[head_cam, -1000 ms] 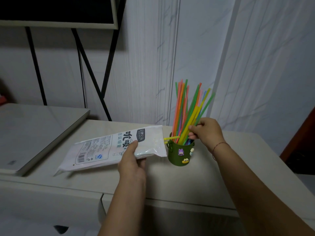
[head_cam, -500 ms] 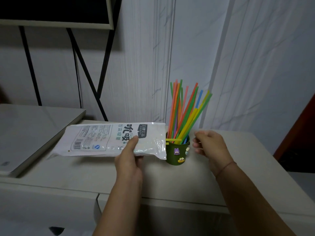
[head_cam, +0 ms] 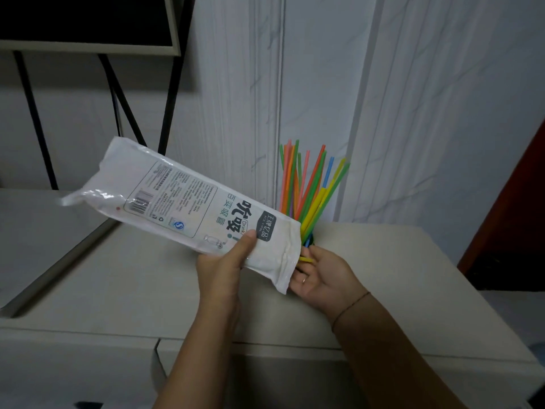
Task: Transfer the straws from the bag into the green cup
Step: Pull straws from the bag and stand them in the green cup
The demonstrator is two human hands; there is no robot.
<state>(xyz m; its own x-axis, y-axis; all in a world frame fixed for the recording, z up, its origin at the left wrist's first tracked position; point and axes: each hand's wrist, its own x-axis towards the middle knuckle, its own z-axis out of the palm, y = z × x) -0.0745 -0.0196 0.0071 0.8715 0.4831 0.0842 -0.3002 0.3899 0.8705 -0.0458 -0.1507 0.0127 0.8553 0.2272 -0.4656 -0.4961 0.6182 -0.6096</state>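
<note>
My left hand grips a white plastic straw bag near its mouth and holds it in the air, sealed end up to the left and mouth tilted down to the right. A yellow straw pokes out of the mouth. My right hand lies palm up with relaxed fingers just under the mouth, touching that straw. Several coloured straws stand fanned out in the green cup, which is almost wholly hidden behind the bag and my right hand.
The cup stands on a beige cabinet top against a white marbled wall. A lower grey surface adjoins on the left, with black metal legs behind it. A dark red-brown panel sits at the right edge.
My left hand lifted the bag off the cabinet top and tipped its mouth downward. My right hand let go of the straws in the cup and moved palm up under the bag's mouth.
</note>
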